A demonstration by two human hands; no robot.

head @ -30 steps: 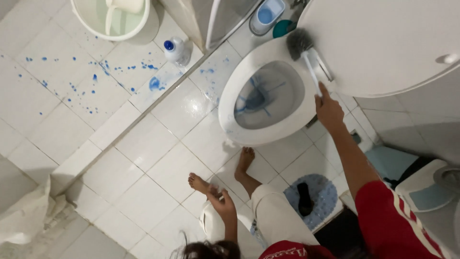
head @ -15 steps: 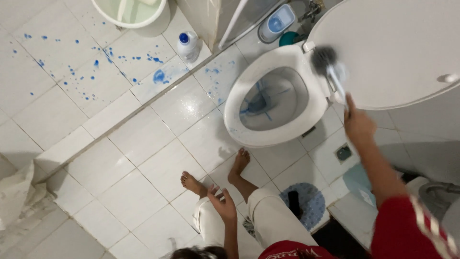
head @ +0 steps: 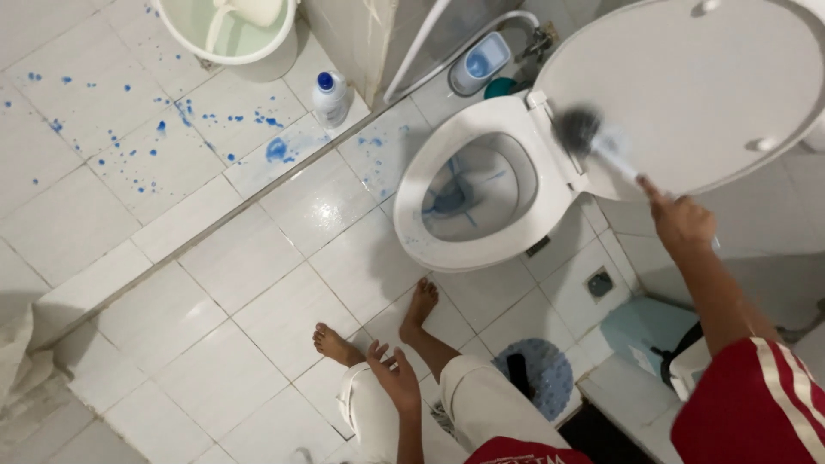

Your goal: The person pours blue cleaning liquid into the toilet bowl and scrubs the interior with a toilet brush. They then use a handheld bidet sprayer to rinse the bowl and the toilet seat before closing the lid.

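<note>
Head view: the right hand [head: 683,222] is clamped on a toilet brush [head: 595,142], its dark bristles against the raised lid [head: 687,77] just behind the toilet bowl [head: 481,185]. Left hand [head: 395,375] rests spread and empty on the person's knee, well in front of the bowl.

Toilet bowl [head: 481,249] glossy white ceramic, smooth. Lid [head: 687,77] smooth plastic, semi-gloss. Brush [head: 577,129] dark bristles, rough; handle white plastic. Floor [head: 232,292] glossy white tile, wet sheen, blue splatter. Bottle [head: 330,99] and bucket [head: 258,51] smooth plastic. Sleeve [head: 756,404] red matt cloth. Hose [head: 421,51] white, smooth.
</note>
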